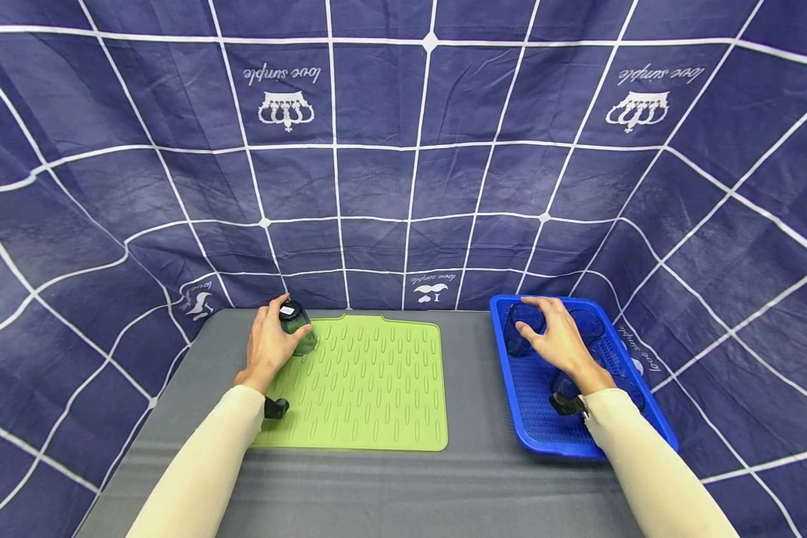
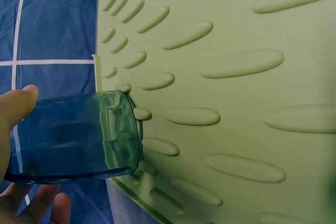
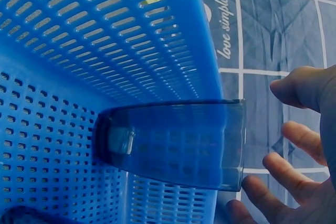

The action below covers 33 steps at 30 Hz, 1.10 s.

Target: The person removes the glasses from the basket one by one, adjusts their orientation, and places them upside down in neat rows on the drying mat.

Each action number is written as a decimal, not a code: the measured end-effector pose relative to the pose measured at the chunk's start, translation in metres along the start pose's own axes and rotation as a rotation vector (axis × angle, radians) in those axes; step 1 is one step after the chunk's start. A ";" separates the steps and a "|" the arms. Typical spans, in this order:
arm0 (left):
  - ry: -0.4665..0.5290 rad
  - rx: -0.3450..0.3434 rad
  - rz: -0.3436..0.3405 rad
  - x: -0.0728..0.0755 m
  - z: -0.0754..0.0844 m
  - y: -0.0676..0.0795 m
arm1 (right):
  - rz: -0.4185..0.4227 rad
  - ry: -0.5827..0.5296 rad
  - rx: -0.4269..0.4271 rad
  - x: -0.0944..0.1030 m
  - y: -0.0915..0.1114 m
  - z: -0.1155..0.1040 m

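Observation:
My left hand (image 1: 269, 345) grips a tinted drinking glass (image 1: 305, 342) near its base. The glass is upside down at the back left corner of the green ridged mat (image 1: 370, 381). In the left wrist view the rim end of this glass (image 2: 79, 137) meets the mat's ridges. Over the blue basket (image 1: 509, 392), my right hand (image 1: 557, 340) has its fingers spread. Another tinted glass (image 3: 173, 145) stands mouth up in the basket's back left corner. The right wrist view shows the right fingers (image 3: 294, 184) apart from its rim.
Several more glasses stand in the basket, among them one at the back right (image 1: 589, 323) and one partly behind the right wrist (image 1: 565, 385). Grey cloth (image 1: 467, 403) covers the table between mat and basket. A blue checked curtain (image 1: 376, 179) hangs behind and at both sides.

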<state>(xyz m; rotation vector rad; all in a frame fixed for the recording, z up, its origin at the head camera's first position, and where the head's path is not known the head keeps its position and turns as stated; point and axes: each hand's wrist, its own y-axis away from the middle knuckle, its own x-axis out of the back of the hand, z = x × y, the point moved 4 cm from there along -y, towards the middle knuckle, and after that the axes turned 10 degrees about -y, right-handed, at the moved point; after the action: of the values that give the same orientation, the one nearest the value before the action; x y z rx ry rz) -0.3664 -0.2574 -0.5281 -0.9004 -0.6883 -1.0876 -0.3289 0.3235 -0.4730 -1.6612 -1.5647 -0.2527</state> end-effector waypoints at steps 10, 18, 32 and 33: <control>-0.005 0.007 -0.010 0.000 0.001 0.001 | -0.014 0.002 -0.021 -0.001 -0.004 0.003; -0.009 -0.006 -0.009 0.000 0.001 0.002 | -0.066 0.023 -0.086 0.001 -0.007 0.009; 0.001 -0.031 0.000 0.002 0.005 0.003 | -0.107 0.045 -0.112 -0.007 -0.013 0.022; 0.001 -0.032 -0.001 0.002 0.005 0.003 | -0.109 0.047 -0.112 -0.007 -0.013 0.023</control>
<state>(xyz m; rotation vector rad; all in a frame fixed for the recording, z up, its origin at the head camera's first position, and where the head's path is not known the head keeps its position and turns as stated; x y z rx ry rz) -0.3627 -0.2534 -0.5252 -0.9266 -0.6718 -1.1026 -0.3507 0.3318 -0.4865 -1.6439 -1.6337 -0.4409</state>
